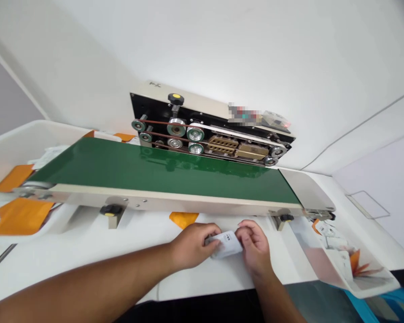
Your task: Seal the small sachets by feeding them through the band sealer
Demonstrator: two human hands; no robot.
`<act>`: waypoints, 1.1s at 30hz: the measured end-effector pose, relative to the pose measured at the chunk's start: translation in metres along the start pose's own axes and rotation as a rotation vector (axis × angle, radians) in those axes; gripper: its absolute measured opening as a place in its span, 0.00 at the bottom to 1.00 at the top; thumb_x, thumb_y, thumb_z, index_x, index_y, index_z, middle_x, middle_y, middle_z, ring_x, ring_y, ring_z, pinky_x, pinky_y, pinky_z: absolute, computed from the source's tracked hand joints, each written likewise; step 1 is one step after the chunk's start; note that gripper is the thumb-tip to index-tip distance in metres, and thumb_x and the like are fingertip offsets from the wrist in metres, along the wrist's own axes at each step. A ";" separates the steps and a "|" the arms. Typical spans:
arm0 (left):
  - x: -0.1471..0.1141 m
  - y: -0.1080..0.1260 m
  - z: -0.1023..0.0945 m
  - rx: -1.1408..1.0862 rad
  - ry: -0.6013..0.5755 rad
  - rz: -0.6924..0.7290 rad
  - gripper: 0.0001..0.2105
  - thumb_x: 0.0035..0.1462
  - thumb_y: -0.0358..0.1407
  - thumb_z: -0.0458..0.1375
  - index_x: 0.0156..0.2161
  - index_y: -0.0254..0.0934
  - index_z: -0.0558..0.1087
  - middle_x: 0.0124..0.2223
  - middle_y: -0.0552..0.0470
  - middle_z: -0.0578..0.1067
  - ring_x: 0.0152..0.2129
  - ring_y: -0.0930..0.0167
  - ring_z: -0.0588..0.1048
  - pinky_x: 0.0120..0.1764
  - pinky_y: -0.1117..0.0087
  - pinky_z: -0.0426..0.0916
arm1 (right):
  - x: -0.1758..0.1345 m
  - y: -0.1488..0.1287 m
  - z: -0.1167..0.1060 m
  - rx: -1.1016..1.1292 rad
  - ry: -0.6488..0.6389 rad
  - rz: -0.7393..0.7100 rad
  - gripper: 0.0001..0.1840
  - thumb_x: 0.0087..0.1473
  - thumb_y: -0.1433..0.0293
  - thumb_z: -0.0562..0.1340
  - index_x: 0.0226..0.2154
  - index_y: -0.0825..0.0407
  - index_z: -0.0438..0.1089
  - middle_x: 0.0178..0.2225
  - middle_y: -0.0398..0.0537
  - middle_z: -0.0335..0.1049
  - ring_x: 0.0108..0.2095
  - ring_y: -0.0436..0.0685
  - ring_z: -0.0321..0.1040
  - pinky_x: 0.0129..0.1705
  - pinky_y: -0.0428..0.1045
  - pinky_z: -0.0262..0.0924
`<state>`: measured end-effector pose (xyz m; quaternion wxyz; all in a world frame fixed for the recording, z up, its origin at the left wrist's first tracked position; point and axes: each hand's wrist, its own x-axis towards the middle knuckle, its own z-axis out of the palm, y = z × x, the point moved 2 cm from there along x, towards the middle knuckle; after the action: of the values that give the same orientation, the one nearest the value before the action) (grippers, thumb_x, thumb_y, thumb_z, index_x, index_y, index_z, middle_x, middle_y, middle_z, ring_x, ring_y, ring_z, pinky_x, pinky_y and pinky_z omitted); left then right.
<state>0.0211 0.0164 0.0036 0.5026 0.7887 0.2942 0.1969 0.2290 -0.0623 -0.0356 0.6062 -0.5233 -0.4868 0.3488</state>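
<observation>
In front of the conveyor, a small white packet with dark print on its face is held low over the white tabletop. My left hand grips its left end, thumb on top. At the opposite end, my right hand has its fingers curled and pinched at the packet's right edge. An orange packet lies just beyond my left hand, partly under the conveyor's front rail. The green conveyor belt runs across the view behind both hands.
Behind the belt stands a band sealing machine with rollers and exposed bands. A white bin of orange and white packets sits at the left end. Another bin with packets is at right. Black knobs project below the front rail.
</observation>
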 end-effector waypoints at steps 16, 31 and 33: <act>-0.008 -0.002 0.001 -0.060 0.016 0.068 0.08 0.61 0.37 0.60 0.44 0.39 0.72 0.38 0.53 0.75 0.27 0.73 0.71 0.32 0.72 0.68 | 0.077 -0.098 -0.070 -0.219 0.407 -0.064 0.17 0.52 0.60 0.71 0.40 0.54 0.75 0.20 0.40 0.68 0.14 0.46 0.59 0.14 0.41 0.53; -0.007 -0.003 0.004 0.004 0.041 0.217 0.04 0.61 0.33 0.59 0.42 0.39 0.72 0.40 0.52 0.74 0.33 0.71 0.74 0.33 0.73 0.69 | 0.195 -0.112 -0.103 -0.005 0.346 0.217 0.13 0.40 0.71 0.74 0.26 0.55 0.69 0.19 0.39 0.62 0.18 0.44 0.58 0.15 0.37 0.52; -0.007 -0.004 0.005 0.005 0.039 0.228 0.04 0.61 0.32 0.59 0.41 0.39 0.72 0.41 0.52 0.74 0.33 0.71 0.74 0.32 0.73 0.68 | 0.197 -0.112 -0.101 -0.007 0.327 0.228 0.15 0.39 0.70 0.75 0.27 0.55 0.70 0.18 0.39 0.61 0.17 0.44 0.57 0.14 0.37 0.49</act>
<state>0.0181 0.0100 -0.0016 0.4692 0.8142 0.2130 0.2674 0.3711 0.0682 0.1200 0.6319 -0.6267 -0.3207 0.3240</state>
